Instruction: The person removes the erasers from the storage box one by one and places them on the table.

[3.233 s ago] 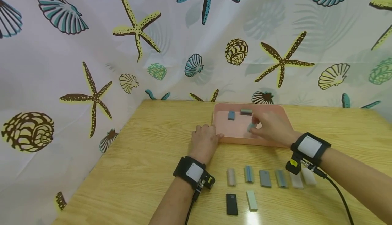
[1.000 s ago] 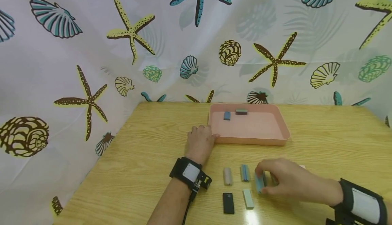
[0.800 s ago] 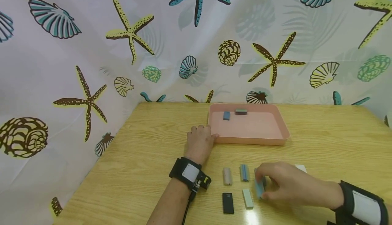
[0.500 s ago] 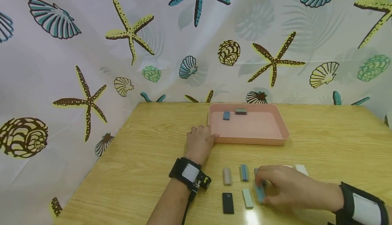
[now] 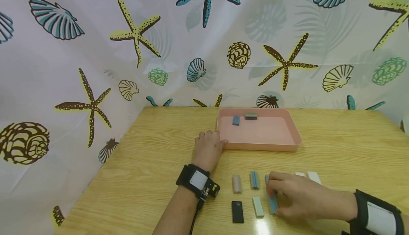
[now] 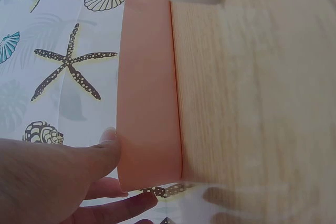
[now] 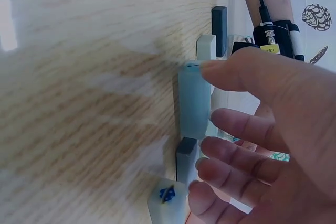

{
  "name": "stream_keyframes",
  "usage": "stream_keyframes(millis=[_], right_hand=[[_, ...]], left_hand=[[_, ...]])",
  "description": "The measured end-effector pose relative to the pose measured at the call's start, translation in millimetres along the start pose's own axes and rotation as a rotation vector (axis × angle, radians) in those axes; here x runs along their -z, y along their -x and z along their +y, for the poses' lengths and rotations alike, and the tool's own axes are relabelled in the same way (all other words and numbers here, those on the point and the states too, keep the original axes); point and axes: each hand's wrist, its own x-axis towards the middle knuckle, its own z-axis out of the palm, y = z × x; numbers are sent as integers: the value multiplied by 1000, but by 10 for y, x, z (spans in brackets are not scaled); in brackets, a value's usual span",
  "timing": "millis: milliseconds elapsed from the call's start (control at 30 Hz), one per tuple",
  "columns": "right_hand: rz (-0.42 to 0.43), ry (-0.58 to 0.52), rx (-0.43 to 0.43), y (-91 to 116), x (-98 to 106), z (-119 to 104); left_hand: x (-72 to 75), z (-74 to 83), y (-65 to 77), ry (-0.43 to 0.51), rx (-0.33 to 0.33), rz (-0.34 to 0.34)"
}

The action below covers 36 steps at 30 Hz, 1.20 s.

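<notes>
A light blue eraser (image 5: 272, 199) lies on the table under my right hand (image 5: 300, 196), which pinches it between thumb and index finger near its ends. In the right wrist view the thumb meets one end of that eraser (image 7: 194, 100), and the other fingers hang loosely beside it. My left hand (image 5: 209, 148) rests at the near left corner of the pink tray (image 5: 260, 146). Its thumb touches the rim and its fingers extend along the left side. Inside the tray are a blue eraser (image 5: 235, 120) and a green-and-dark eraser (image 5: 250, 116).
Left of the right hand lie a beige eraser (image 5: 236, 184), a blue striped one (image 5: 254, 180), a black one (image 5: 238, 212) and a pale green one (image 5: 258, 207). White erasers (image 5: 314, 176) lie behind it. A patterned curtain (image 5: 179, 43) hangs beyond the table.
My right hand moved from inside the tray to the near row, bringing the light blue eraser. There it shifted slightly toward the near edge. The left hand kept its place at the tray corner.
</notes>
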Motion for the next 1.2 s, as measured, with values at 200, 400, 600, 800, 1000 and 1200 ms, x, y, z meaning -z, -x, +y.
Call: stream_keyframes(millis=[200,400,600,800,1000,1200], right_hand=[[-4,-51,11,-9,38,15],[26,-68,-53,-127,187,60],[133,19,-87,-280,331,149],[283,107,-44,-472,401,328],[340,172,-74,-679,467,503],[331,204,-139,-910,519,612]], left_hand=[[-9,-5,-2,-5,-9,4],[-11,-20,-12,-7,-9,0],[-5,-17,-22,-3,10,-16],[7,-4,-14,9,24,-36],[2,-4,-22,-6,22,-36],[-2,-13,-26,-25,23,-36]])
